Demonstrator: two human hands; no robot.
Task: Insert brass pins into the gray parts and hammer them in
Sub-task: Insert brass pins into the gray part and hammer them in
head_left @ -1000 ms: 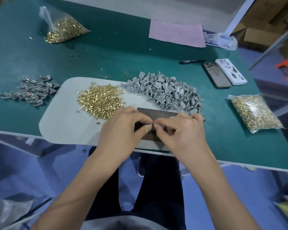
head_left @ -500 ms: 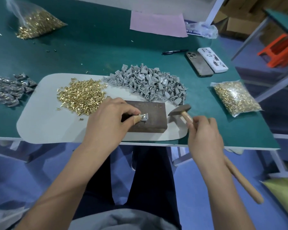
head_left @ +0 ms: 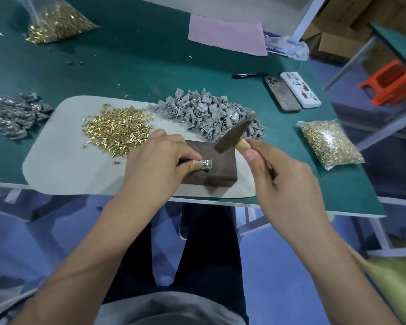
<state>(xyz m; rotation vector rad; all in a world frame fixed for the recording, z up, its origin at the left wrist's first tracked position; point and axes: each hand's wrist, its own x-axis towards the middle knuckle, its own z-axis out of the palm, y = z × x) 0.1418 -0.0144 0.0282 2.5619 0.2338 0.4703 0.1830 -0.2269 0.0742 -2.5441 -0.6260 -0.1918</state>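
Observation:
My left hand (head_left: 157, 160) pinches a small gray part (head_left: 206, 164) with a pin set in it, holding it flat on a dark metal block (head_left: 217, 171). My right hand (head_left: 288, 181) grips the wooden handle of a hammer (head_left: 236, 134), whose dark head hangs tilted just above the block's far right corner, a little right of the part. A loose heap of brass pins (head_left: 117, 131) lies on the pale mat (head_left: 63, 160) to the left. Behind the block sits a pile of gray parts (head_left: 204, 113).
Finished gray parts (head_left: 12, 116) lie on the green table (head_left: 138, 66) at far left. Bags of brass pins sit at back left (head_left: 56, 19) and at right (head_left: 329, 144). Two phones (head_left: 291, 92), a pen (head_left: 249, 75) and a pink sheet (head_left: 226, 35) lie behind.
My right hand left the part, took up the hammer and raised its head over the block. My left hand set the part on the block and keeps holding it.

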